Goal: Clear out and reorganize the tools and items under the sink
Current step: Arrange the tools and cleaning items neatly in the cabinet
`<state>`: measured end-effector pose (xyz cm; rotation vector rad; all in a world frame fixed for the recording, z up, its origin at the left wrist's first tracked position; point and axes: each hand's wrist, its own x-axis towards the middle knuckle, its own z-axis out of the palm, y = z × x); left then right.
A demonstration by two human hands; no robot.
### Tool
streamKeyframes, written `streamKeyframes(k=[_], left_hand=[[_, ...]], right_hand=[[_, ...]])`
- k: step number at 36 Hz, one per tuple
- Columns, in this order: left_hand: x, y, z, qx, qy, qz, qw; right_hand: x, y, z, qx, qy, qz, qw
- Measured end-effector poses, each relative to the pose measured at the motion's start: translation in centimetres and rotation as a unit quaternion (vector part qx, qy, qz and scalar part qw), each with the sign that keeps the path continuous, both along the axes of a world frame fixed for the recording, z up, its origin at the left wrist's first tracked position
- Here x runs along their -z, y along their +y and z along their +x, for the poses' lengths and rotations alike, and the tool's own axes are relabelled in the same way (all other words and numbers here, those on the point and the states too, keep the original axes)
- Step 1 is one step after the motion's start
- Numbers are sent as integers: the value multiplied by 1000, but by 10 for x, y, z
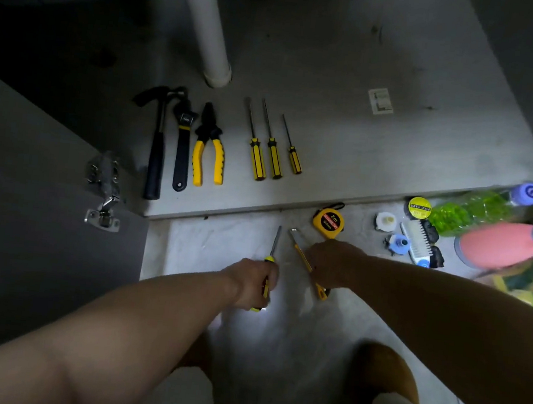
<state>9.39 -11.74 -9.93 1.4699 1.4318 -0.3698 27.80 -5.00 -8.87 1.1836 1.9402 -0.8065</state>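
Grey cabinet base [362, 152], white pipe [208, 21], open door [31, 177].

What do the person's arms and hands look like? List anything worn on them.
Both arms are bare along all that shows: no sleeve on the left arm or right arm. The left hand and right hand wear no gloves; no watch, bracelet or ring shows. Dim light hides finer marks.

Yellow tape measure [328, 222] on the floor: its round red-and-black face reads "2m", the finer print below too small to make out. Just right of it, the yellow-labelled tape roll [419, 207] reads "PVC TAPE". The purple bottle cap [530, 193] carries a swirl like a "G". The white sticker [381, 101] on the cabinet floor is illegible.
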Motion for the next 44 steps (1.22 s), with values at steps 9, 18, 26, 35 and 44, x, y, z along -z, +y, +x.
streamKeyframes(k=[9,18,26,35,44], left_hand=[[-37,12,-34,63,-97,107,988],[-66,35,-37,16,-73,390,918],[-77,89,-50,-274,6,434,858],[-50,100,-58,-220,26,371,902],[-43,105,-53,-195,50,408,891]], right_hand=[[35,-51,25,155,70,98,980],[6,-23,18,110,225,23,968],[-31,9,-6,323,419,132,838],[-44,65,-14,409,307,297,806],[-36,86,-33,371,183,334,847]])
